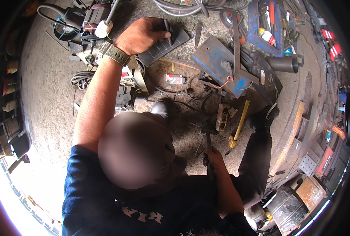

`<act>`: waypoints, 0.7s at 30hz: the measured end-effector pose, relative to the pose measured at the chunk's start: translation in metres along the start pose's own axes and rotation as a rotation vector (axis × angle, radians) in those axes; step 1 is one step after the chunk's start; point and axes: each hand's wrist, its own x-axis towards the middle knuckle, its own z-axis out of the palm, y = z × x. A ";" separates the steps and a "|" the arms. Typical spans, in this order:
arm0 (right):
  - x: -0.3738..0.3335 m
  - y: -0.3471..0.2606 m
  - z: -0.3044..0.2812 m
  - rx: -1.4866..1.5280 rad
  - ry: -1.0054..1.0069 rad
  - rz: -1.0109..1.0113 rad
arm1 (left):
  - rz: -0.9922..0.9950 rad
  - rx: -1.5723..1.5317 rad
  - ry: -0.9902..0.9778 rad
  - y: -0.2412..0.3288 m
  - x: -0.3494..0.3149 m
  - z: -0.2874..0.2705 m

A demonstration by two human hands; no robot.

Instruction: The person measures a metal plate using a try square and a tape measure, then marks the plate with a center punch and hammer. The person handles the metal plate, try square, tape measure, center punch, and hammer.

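My left hand (137, 36), with a watch (114, 54) on the wrist, is at the top centre. Its thumb and fingers close on a short dark rod (167, 28) above a dark flat plate (171, 46) scored with grid lines. Lower right of centre, my right hand (215, 159) is wrapped round the dark straight handle (208, 142) of a tool. The tool's upper end is hard to make out, so its kind cannot be told. Just right of it lie a block with round holes (222, 117) and a hammer with a yellow handle (242, 120).
A blue-edged metal plate (218, 59) lies right of the scored plate, near a blue crate (254, 29) of tools and a pipe piece (282, 64). Power tools (94, 21) and coiled cable (82, 80) sit at upper left. A small box (175, 79) lies mid-floor. Metal strips (289, 137) line the right.
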 end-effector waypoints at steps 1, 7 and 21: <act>0.000 0.000 0.000 -0.003 -0.001 -0.003 | 0.002 0.011 0.004 0.000 0.000 0.000; 0.000 -0.001 0.000 -0.028 -0.004 -0.007 | -0.020 0.013 -0.001 0.000 0.000 0.000; -0.004 -0.002 0.006 -0.016 0.011 0.006 | 0.033 0.123 0.083 0.008 -0.013 0.005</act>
